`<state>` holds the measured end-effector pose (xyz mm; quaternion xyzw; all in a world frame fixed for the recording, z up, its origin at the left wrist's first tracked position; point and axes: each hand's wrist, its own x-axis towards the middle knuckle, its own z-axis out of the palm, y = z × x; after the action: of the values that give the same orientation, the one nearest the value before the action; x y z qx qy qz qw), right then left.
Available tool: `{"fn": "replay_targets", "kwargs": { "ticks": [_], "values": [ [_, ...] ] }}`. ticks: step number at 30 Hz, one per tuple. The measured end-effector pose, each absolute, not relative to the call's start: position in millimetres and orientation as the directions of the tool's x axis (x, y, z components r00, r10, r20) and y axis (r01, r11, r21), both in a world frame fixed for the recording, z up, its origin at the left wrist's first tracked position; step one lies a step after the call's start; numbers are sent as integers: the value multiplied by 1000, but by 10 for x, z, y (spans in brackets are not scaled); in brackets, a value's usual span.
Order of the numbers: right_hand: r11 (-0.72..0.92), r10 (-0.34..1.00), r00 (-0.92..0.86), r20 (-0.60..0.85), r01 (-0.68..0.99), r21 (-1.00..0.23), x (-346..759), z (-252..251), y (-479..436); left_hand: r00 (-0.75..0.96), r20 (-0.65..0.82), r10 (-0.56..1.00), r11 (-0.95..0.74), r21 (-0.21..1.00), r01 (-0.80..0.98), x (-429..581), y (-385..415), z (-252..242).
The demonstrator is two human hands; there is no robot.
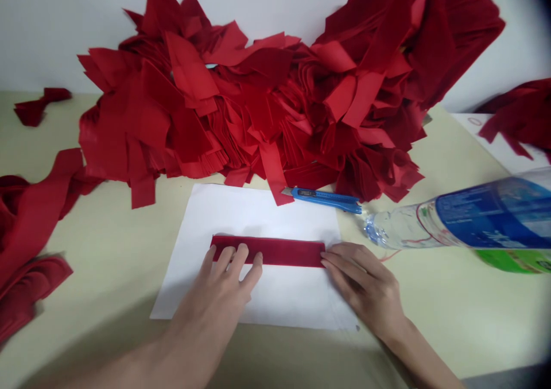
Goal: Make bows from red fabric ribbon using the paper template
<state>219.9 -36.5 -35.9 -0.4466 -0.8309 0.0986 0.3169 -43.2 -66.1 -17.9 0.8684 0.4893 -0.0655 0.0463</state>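
Observation:
A narrow dark red fabric strip [284, 251] lies flat across a white paper sheet [241, 214] on the beige table. My left hand [224, 283] rests flat with its fingers stretched out, fingertips pressing the strip's left end. My right hand [365, 283] lies flat too, fingers together, their tips touching the strip's right end. Neither hand grips anything.
A big heap of red fabric pieces [267, 102] fills the back of the table. A blue utility knife [327, 198] lies just beyond the paper. A clear plastic bottle with a blue label [465, 217] lies on its side at right. More red cloth [30, 234] sits at left.

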Motion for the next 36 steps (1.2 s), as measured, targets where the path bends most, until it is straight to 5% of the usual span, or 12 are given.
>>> {"fn": "replay_targets", "kwargs": {
  "ticks": [10, 23, 27, 31, 36],
  "values": [
    [575, 810, -397, 432, 683, -451, 2200, -354, -358, 498, -152, 854, -492, 80, 867, -440, -657, -181],
    [556, 814, -343, 469, 693, -458, 2145, -267, -341, 529, -168, 832, -533, 22, 846, -437, -627, -146],
    [671, 738, -498, 455, 612, -418, 1899, -153, -253, 542, -193, 818, -547, 33, 837, -427, -554, -96],
    [765, 639, -697, 325, 534, -359, 1629, -183, -187, 558, -231, 797, -540, 141, 830, -427, -417, 12],
    [776, 624, -722, 300, 526, -347, 1566, -261, -184, 564, -152, 811, -469, 407, 784, -385, -146, 104]
  ]
}}
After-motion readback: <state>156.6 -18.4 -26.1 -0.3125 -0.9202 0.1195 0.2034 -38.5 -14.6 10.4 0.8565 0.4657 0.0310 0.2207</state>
